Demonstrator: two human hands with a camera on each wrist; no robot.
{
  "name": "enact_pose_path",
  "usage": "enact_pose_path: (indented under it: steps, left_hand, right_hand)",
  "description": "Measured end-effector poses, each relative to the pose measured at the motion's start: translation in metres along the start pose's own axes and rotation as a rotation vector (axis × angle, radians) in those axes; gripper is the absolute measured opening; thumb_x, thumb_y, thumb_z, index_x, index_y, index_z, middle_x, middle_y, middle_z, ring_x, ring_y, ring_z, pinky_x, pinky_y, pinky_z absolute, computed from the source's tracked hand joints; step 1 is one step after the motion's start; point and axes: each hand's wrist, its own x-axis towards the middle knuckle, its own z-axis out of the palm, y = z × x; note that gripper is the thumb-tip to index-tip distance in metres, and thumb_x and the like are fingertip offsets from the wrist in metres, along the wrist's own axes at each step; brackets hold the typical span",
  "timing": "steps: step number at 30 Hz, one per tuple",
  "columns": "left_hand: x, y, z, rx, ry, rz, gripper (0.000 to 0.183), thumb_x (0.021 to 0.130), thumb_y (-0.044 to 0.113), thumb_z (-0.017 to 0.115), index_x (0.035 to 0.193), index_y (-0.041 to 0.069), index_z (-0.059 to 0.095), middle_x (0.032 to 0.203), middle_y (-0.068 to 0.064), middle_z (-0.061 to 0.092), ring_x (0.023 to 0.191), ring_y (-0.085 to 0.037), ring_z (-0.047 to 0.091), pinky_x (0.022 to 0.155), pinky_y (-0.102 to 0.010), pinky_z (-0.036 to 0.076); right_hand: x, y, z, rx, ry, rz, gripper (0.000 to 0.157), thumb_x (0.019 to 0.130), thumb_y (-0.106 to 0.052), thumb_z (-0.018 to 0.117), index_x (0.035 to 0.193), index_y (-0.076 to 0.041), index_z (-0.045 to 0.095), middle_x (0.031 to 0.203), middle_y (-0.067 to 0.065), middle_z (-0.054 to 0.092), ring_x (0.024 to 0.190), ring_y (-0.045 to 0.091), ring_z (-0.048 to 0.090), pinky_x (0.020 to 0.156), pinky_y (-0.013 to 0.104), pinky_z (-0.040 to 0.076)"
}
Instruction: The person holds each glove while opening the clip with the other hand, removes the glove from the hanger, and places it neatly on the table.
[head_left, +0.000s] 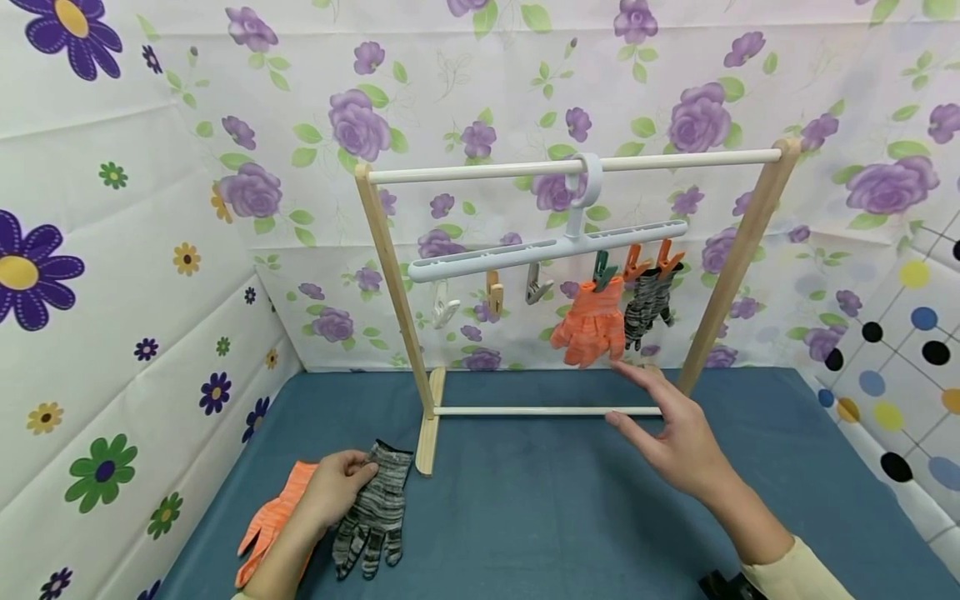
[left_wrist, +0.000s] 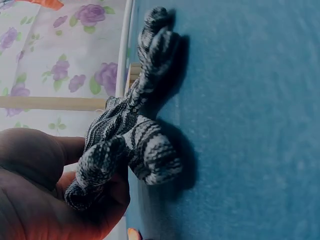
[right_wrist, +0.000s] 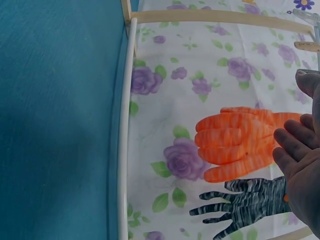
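Note:
A black-and-grey knit glove (head_left: 375, 508) hangs fingers down from my left hand (head_left: 337, 487), which pinches it at the cuff beside the rack's left foot. Partly behind that hand, an orange glove (head_left: 273, 521) lies on the blue cloth. My right hand (head_left: 678, 433) is held up with fingers spread, its fingertips just below a hanging orange glove (head_left: 592, 325); it grips nothing. A black-and-grey glove (head_left: 648, 307) hangs to the right of the orange one. Green clothespin (head_left: 603, 271) and orange clothespins (head_left: 666, 258) hold these gloves to a white hanger (head_left: 547, 248).
The hanger hooks over the top rod (head_left: 480, 173) of a wooden rack (head_left: 390, 287). White (head_left: 444, 304), wooden (head_left: 494, 293) and grey (head_left: 537, 285) clothespins dangle on its left half. A lower rod (head_left: 540, 411) crosses the rack, with a flowered curtain (head_left: 315, 167) behind.

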Motion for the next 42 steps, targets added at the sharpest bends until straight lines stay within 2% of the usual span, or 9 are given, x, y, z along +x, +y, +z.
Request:
enact_pose_path:
  steps: [5,10,17,20,26,35,42]
  left_hand:
    - [0.001,-0.002,0.002,0.076,0.019,-0.006,0.037,0.106,0.012,0.067,0.132,-0.014,0.064,0.098,-0.013,0.069,0.070,-0.021,0.056,0.065,-0.038,0.048]
    - [0.001,-0.003,0.003,0.150,0.037,0.014,0.036,0.103,0.011,0.070,0.130,-0.013,0.064,0.095,-0.011,0.068,0.073,-0.020,0.061,0.065,-0.039,0.051]
    - [-0.002,-0.005,0.005,0.236,0.074,0.050,0.031,0.100,0.008,0.073,0.123,-0.011,0.065,0.080,-0.007,0.061,0.065,-0.020,0.057,0.059,-0.038,0.049]
    - [-0.002,-0.004,0.006,0.266,0.084,0.050,0.030,0.099,0.008,0.074,0.121,-0.010,0.065,0.076,-0.006,0.059,0.061,-0.020,0.055,0.056,-0.038,0.046]
    - [-0.003,-0.001,0.006,0.329,0.082,0.007,0.038,0.097,0.010,0.078,0.127,-0.008,0.061,0.074,-0.005,0.060,0.059,-0.020,0.056,0.054,-0.037,0.045]
    - [-0.003,0.000,0.007,0.376,0.076,-0.035,0.048,0.097,0.014,0.079,0.134,-0.007,0.057,0.070,-0.007,0.057,0.055,-0.022,0.054,0.050,-0.037,0.042]
    - [-0.003,0.004,0.004,0.410,0.067,-0.057,0.052,0.096,0.018,0.081,0.136,-0.006,0.057,0.079,-0.006,0.063,0.062,-0.021,0.060,0.053,-0.038,0.048]
  right_hand:
    - [-0.006,0.003,-0.003,-0.024,0.000,0.025,0.076,0.089,-0.003,0.086,0.157,-0.013,0.053,0.155,0.005,0.056,0.151,0.022,0.042,0.117,0.018,0.031]
    - [-0.011,0.005,-0.006,-0.058,0.004,0.038,0.077,0.089,-0.005,0.087,0.158,-0.017,0.052,0.155,0.004,0.056,0.151,0.024,0.042,0.117,0.021,0.034]
    - [-0.013,0.008,-0.011,-0.081,0.020,0.013,0.082,0.087,-0.001,0.087,0.159,-0.018,0.051,0.154,0.005,0.057,0.147,0.017,0.047,0.113,0.013,0.031]
    - [-0.014,0.010,-0.013,-0.090,0.021,0.010,0.083,0.087,0.000,0.087,0.159,-0.019,0.050,0.154,0.006,0.056,0.145,0.020,0.050,0.112,0.011,0.031]
    - [-0.016,0.014,-0.015,-0.102,0.017,0.024,0.084,0.088,-0.003,0.087,0.160,-0.020,0.049,0.155,0.005,0.056,0.141,0.028,0.053,0.111,0.011,0.032]
    - [-0.019,0.015,-0.020,-0.104,0.023,0.030,0.084,0.088,-0.002,0.087,0.160,-0.019,0.049,0.154,0.007,0.057,0.141,0.014,0.052,0.109,0.011,0.033]
    - [-0.018,0.018,-0.024,-0.101,0.044,0.011,0.085,0.086,0.002,0.087,0.160,-0.019,0.050,0.152,0.009,0.058,0.140,0.013,0.053,0.108,0.011,0.034]
